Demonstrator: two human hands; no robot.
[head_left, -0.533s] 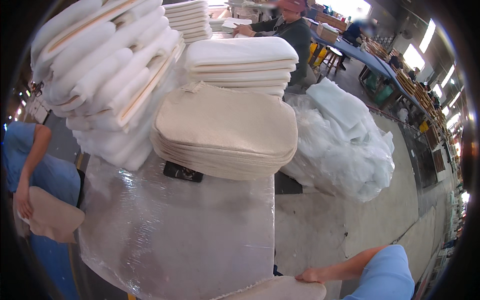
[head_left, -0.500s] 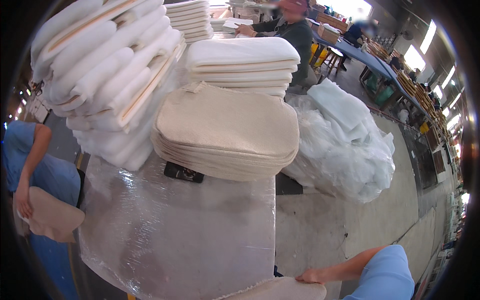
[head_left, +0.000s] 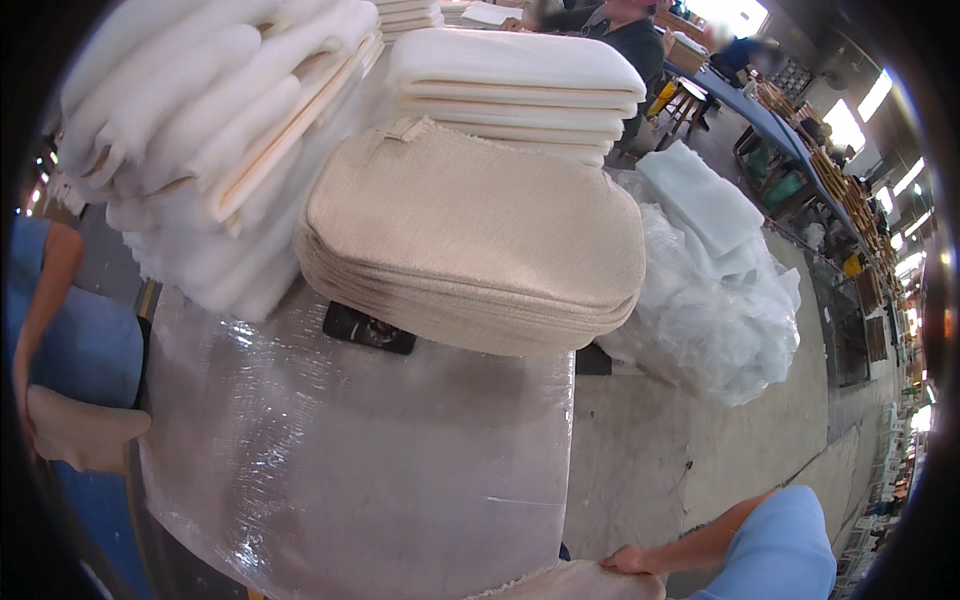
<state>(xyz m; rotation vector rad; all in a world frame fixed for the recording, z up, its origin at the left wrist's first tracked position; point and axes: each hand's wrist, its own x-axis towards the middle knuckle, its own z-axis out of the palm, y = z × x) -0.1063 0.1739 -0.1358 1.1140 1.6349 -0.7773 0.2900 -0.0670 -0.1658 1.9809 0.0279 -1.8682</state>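
My right hand (head_left: pixel 626 560) is at the lower edge, its arm in a light blue sleeve. Its fingers are closed on the edge of a beige fabric cover (head_left: pixel 570 582), most of which lies below the picture. I do not see my left hand. Past the bare part of the table, a thick stack of similar beige covers (head_left: pixel 470 220) with rounded corners lies flat. Tucked against the stack's near left side is a dark, flat, phone-like object (head_left: pixel 368 328).
Plastic film covers the table (head_left: pixel 400 450). White padding (head_left: pixel 220 130) is piled high at left, with folded white pads (head_left: pixel 510 75) behind. A clear bag of white material (head_left: pixel 710 290) sits at right. At far left a co-worker (head_left: pixel 75 340) holds a beige piece; another person (head_left: pixel 625 35) is at the back.
The view has shifted, so the stacks appear higher and larger. My right hand keeps its grip on the cover, slightly further right. The left co-worker's beige piece has moved left in the picture.
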